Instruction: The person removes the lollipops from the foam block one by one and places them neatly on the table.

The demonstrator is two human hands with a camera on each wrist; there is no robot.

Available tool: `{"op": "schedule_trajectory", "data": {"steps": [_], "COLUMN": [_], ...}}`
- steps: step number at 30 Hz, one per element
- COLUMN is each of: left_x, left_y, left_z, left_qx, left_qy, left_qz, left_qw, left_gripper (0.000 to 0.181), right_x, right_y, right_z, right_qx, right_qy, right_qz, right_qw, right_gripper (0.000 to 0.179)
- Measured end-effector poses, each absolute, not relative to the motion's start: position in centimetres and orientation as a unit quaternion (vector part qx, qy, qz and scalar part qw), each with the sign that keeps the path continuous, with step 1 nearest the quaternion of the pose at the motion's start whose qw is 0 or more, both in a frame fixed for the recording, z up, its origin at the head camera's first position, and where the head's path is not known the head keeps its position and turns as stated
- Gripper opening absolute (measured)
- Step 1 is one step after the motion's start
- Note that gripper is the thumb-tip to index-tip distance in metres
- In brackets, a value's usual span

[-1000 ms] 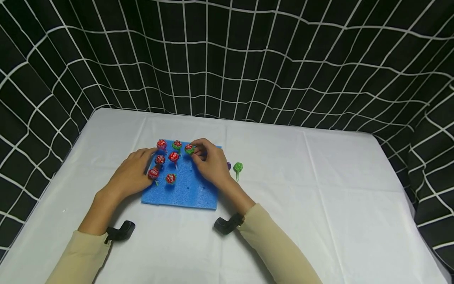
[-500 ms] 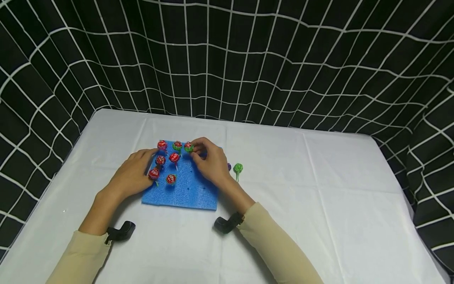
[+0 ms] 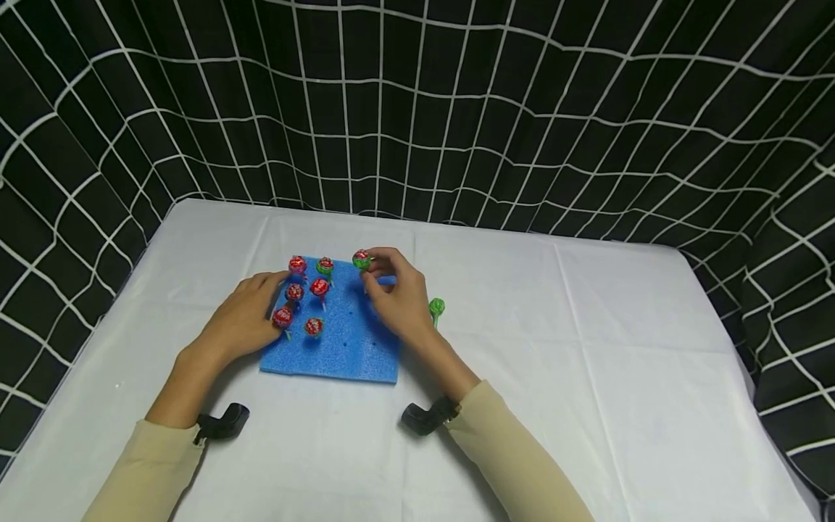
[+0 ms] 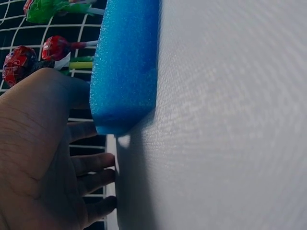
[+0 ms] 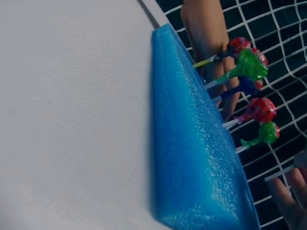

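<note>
The left hand (image 3: 243,319), relaxed and holding nothing, rests at the left edge of a blue foam block (image 3: 359,361). Six wrapped lollipops (image 3: 320,287) stand in the block's left half, between its far left corner and near edge. Above the far edge, toward the right corner, the right hand (image 3: 399,299) pinches a green-and-red lollipop (image 3: 362,259), its stick clear of the foam. Past the right edge, a green lollipop (image 3: 436,307) lies on the white table (image 3: 541,391).

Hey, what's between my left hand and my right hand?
The head view shows six lollipops standing in blue foam, plus another lollipop your right hand pinches.
</note>
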State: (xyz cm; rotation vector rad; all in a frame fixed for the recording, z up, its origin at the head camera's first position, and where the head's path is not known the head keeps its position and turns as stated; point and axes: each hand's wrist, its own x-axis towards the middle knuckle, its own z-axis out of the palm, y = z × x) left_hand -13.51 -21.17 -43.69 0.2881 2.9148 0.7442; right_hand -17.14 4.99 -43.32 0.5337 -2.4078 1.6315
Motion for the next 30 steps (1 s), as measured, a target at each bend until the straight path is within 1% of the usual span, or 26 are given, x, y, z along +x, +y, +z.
{"op": "schedule_trajectory", "data": {"steps": [8,13,21,25,30], "left_x": [-13.6,-13.7,-13.7,-13.7,-13.6], "left_y": [-21.4,-21.3,-21.2,-21.2,-21.3], "left_z": [-43.9,-43.9,-43.5,-43.6,-43.5], "left_qx": [0.091,0.093,0.092,0.092,0.092], "left_qy": [0.964,0.963,0.964,0.964,0.964], "left_qz": [0.243,0.243,0.239,0.240,0.241], "left_qw": [0.066,0.068,0.068,0.062,0.070], "left_gripper": [0.083,0.083,0.082,0.081,0.081], "right_x": [-15.5,-14.4,-13.7,-13.3,-12.7], "right_y": [6.8,8.3,10.5,12.1,14.5], "right_z": [-42.7,-42.7,-43.0,-43.2,-43.8], "right_qx": [0.184,0.162,0.134,0.118,0.087], "right_qy": [-0.799,-0.793,-0.802,-0.806,-0.813], "right_qz": [0.565,0.579,0.572,0.568,0.563], "right_qw": [0.090,0.098,0.111,0.115,0.122], "right_gripper": [0.033,0.036,0.036,0.036,0.037]}}
